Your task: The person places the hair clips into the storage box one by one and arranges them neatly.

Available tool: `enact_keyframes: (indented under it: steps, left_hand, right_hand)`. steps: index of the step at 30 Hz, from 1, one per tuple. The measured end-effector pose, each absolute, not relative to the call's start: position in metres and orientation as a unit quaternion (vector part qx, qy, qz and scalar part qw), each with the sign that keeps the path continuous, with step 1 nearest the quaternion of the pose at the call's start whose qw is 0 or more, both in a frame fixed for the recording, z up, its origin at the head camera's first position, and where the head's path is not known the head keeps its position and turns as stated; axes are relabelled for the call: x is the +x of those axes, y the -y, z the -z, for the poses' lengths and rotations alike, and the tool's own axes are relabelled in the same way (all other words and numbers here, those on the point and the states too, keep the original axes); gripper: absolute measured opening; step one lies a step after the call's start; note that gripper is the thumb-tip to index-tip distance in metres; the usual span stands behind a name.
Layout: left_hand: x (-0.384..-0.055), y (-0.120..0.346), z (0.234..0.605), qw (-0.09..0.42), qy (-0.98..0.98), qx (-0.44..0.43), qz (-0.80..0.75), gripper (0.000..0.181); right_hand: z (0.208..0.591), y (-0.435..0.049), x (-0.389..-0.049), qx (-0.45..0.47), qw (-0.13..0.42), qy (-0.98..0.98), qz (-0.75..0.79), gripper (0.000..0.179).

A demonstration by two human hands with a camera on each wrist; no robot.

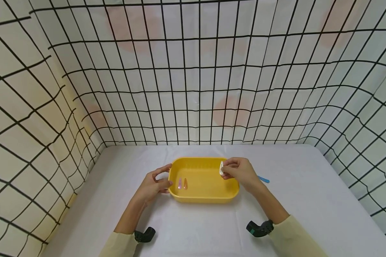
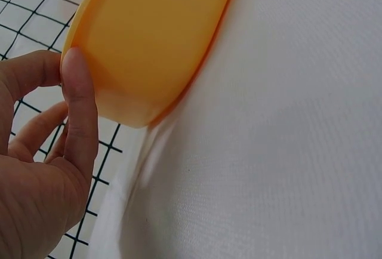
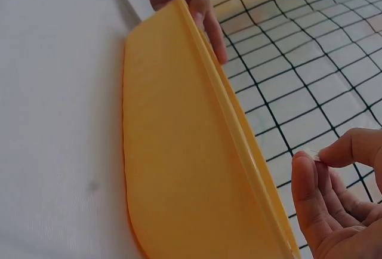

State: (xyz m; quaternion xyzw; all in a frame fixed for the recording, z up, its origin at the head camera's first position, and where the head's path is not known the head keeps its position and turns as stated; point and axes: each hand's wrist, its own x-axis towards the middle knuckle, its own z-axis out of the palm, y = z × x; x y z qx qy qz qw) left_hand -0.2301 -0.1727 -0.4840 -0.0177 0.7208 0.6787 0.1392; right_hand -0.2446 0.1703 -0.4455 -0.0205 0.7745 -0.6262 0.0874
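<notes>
A yellow tray (image 1: 206,200) sits on the white table. My left hand (image 1: 152,184) grips its left end, thumb inside the rim and fingers outside, which the left wrist view shows up close. Over the tray's right part, my right hand (image 1: 241,172) pinches a white snap hair clip (image 1: 221,167) between thumb and fingers. In the right wrist view only a small bit of that clip (image 3: 314,156) shows at the fingertips. Inside the tray at the left, a pink hair clip (image 1: 179,183) and an orange hair clip (image 1: 185,184) lie side by side.
A thin blue piece (image 1: 263,179) lies on the table right of the tray, partly hidden behind the right hand. Black grid netting (image 1: 199,91) over white cloth stands at the back and both sides of the table (image 1: 193,228).
</notes>
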Motion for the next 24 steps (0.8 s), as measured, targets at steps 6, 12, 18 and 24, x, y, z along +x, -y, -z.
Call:
enact_keyframes:
  steps: [6,12,18,24]
  left_hand:
    - [-0.23,0.174,0.484,0.14,-0.717,-0.008,-0.683,0.07]
    - [-0.231,0.174,0.486,0.141,-0.718,-0.007,-0.682,0.07]
    - [-0.231,0.175,0.485,0.142,-0.715,-0.007,-0.684,0.07]
    - [-0.231,0.176,0.486,0.147,-0.71,-0.009,-0.688,0.071]
  right_hand:
    - [0.449,-0.146,-0.249,-0.029,0.104,-0.769,0.63,0.024]
    - [0.457,-0.125,-0.255,-0.021,0.132,-0.762,0.634,0.028]
    - [0.463,-0.105,-0.257,0.002,0.15,-0.77,0.62,0.023]
    - [0.471,-0.085,-0.26,0.006,0.169,-0.789,0.591,0.018]
